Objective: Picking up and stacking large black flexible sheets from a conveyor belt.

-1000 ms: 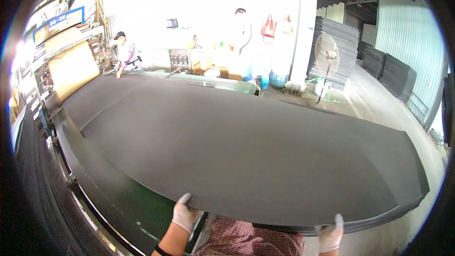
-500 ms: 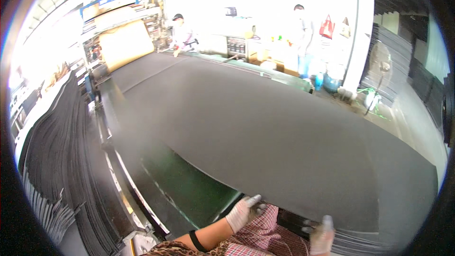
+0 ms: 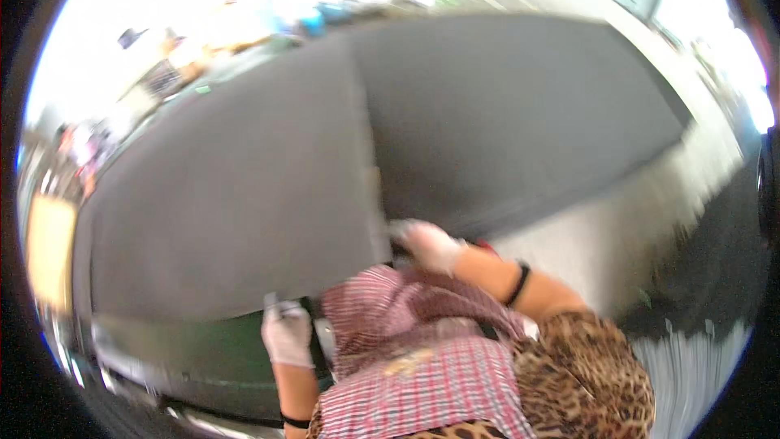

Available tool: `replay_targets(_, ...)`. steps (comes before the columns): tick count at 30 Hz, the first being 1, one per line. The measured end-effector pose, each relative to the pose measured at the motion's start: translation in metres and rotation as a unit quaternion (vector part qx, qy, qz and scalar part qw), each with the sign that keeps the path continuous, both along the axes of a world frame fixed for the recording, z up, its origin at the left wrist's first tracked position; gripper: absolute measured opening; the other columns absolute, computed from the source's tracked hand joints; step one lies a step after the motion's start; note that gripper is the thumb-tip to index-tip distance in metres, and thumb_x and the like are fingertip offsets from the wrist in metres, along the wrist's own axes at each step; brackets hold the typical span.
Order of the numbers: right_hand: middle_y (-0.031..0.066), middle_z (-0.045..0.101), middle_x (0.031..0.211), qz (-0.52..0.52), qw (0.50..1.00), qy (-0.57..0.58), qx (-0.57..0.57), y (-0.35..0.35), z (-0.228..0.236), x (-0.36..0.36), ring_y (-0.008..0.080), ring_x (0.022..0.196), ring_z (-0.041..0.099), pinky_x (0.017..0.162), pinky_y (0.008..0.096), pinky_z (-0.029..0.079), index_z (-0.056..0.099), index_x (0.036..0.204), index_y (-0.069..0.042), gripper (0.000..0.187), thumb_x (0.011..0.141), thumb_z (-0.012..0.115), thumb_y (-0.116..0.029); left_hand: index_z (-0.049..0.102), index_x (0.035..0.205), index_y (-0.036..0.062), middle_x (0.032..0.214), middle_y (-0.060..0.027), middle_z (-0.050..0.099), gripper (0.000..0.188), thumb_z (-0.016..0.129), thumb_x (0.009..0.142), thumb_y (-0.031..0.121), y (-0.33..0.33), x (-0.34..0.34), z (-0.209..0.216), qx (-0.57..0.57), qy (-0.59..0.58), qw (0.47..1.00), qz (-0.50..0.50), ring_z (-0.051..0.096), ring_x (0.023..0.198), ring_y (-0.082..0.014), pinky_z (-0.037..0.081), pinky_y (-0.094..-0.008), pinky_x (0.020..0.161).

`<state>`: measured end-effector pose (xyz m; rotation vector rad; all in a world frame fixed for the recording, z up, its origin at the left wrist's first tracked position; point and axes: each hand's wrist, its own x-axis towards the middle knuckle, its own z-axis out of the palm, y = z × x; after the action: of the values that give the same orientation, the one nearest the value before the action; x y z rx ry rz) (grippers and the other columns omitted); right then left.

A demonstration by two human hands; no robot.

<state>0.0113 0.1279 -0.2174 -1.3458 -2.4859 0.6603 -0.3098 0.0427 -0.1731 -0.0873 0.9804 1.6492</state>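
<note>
A large dark grey sheet (image 3: 227, 187) lies across a green-topped table (image 3: 187, 349), its right edge running away from me. My left hand (image 3: 286, 333), in a pale glove, is closed at the near edge of this sheet with the thumb on top; the fingers below are mostly hidden. At the sheet's near right corner, my right hand (image 3: 431, 245) is also gloved and closed on the edge, blurred by motion. Just beyond the right edge lies a stack of similar dark sheets (image 3: 520, 106), lower than the table.
A co-worker (image 3: 89, 150) is a blurred shape at the far left end, close to a yellowish panel (image 3: 50, 252). Blue containers (image 3: 313, 20) stand past the far edge. Pale floor (image 3: 569, 252) shows on the right, with more dark layered material (image 3: 715, 244) behind it.
The view has swung right, bringing the whole right-hand stack into sight. My right hand has moved onto the sheet's near right corner; my left stays by the near edge.
</note>
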Motion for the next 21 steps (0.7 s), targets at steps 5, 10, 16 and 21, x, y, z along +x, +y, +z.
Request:
replay_targets(5,0.0129,0.045,0.13,-0.081,0.977,-0.147,0.128,0.025,-0.045,0.13,0.0316,0.123,0.041,0.1,0.0431,0.037,0.052,0.126,-0.009,0.067,0.07,0.074,-0.039,0.043,0.129,0.0002,0.118,-0.0132,0.051,0.036,0.046,0.097,0.016,-0.013,-0.115,-0.115,0.066,0.09,0.994,-0.002,0.054,0.104,-0.0208,0.052,-0.0277,0.084)
replay_targets(10,0.0102,0.048,0.128,-0.031,0.972,-0.19,0.135,0.02,-0.052,0.15,0.0294,0.122,0.043,0.098,0.043,0.039,0.056,0.121,-0.01,0.06,0.073,0.071,-0.043,0.033,0.137,0.0007,0.14,-0.0174,0.034,0.046,0.046,0.097,0.02,-0.046,-0.052,-0.045,0.064,0.204,0.973,0.088,0.043,0.123,-0.0285,0.044,-0.0357,0.1)
replay_targets(16,0.0067,0.063,0.077,-0.085,0.939,-0.272,0.19,0.052,0.056,0.16,0.0265,0.069,0.064,0.057,0.0374,0.053,0.063,0.079,-0.011,0.008,0.079,0.056,-0.015,0.043,0.131,0.0017,0.124,-0.0146,0.053,0.043,0.052,0.094,0.021,-0.031,0.073,0.027,0.012,0.324,0.935,-0.145,0.053,0.113,-0.0255,0.045,-0.0376,0.095)
replay_targets(21,0.0127,0.062,0.079,-0.236,0.789,0.061,0.565,0.059,0.187,0.191,0.0296,0.067,0.062,0.063,0.037,0.052,0.064,0.089,-0.006,0.017,0.087,0.053,-0.018,0.036,0.135,0.0005,0.132,-0.0193,0.047,0.058,0.056,0.092,0.033,0.045,0.175,0.036,0.166,0.317,0.842,-0.404,0.049,0.119,-0.0287,0.041,-0.042,0.1)
